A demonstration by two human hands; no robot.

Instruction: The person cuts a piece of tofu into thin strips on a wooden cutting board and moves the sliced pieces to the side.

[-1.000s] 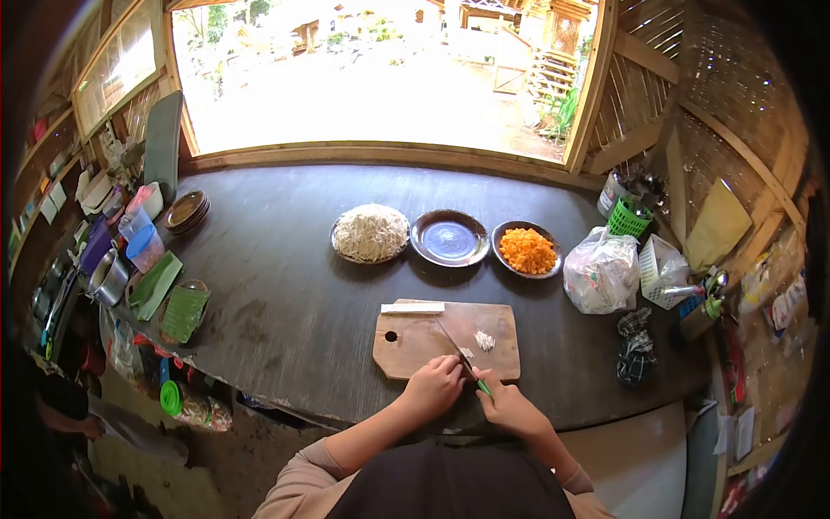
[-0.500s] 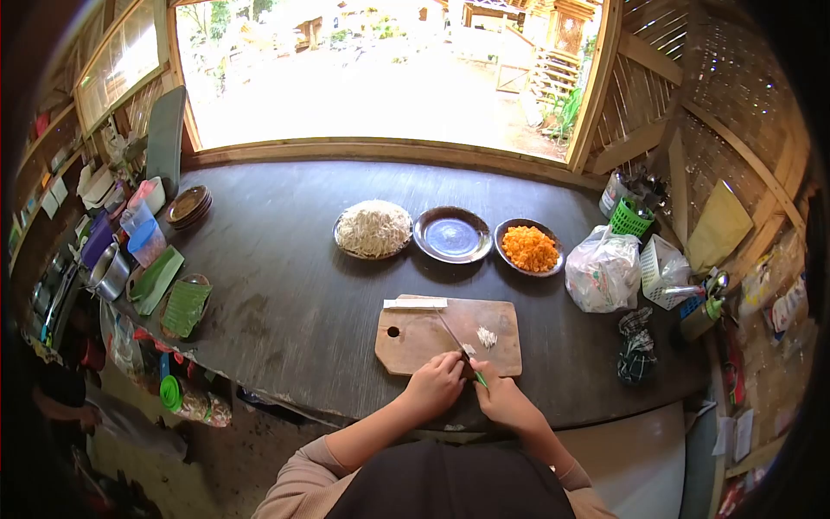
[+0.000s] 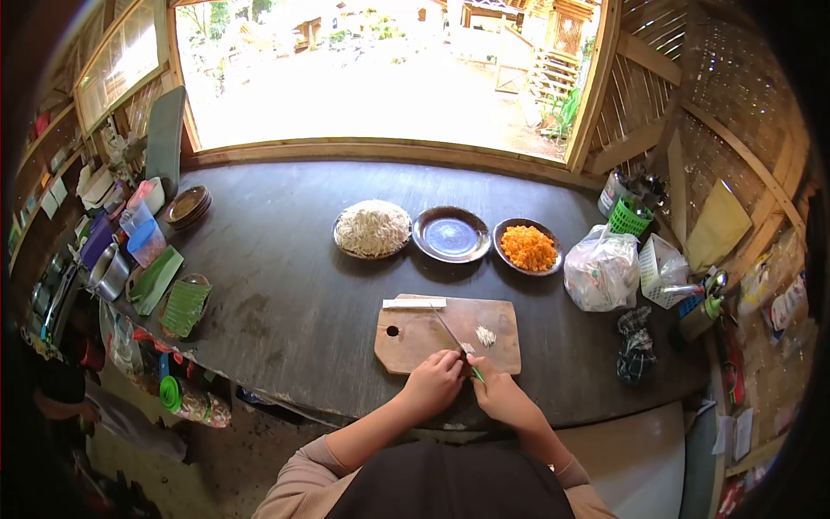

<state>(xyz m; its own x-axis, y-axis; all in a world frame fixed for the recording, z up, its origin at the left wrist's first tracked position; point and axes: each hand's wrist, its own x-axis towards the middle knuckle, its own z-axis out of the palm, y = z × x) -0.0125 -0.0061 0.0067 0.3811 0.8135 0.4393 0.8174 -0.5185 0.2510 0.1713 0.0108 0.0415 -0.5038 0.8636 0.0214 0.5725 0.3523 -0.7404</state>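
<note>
My right hand [image 3: 501, 394] is wrapped round the green handle of a knife [image 3: 450, 327], whose blade slants up and left over the wooden cutting board [image 3: 411, 342]. Close beside it, my left hand [image 3: 435, 381] rests at the board's near edge with its fingers curled together. What those fingers pinch is hidden. A little white food shows by the blade near the fingertips. To the right lies a small heap of chopped white pieces [image 3: 486, 336]. One long white strip [image 3: 415, 304] lies along the board's far left edge.
Beyond the board stand a plate heaped with pale shreds [image 3: 373, 228], a bare dark plate [image 3: 451, 235] and a bowl of diced orange food [image 3: 529, 248]. A plastic bag [image 3: 603, 270] and dark cloth [image 3: 635, 344] lie right. Banana leaf pieces [image 3: 186, 307] lie left.
The knife has swung slightly, its tip now further left and away from me. My right hand has turned a little with it. My left hand has stayed nearly still.
</note>
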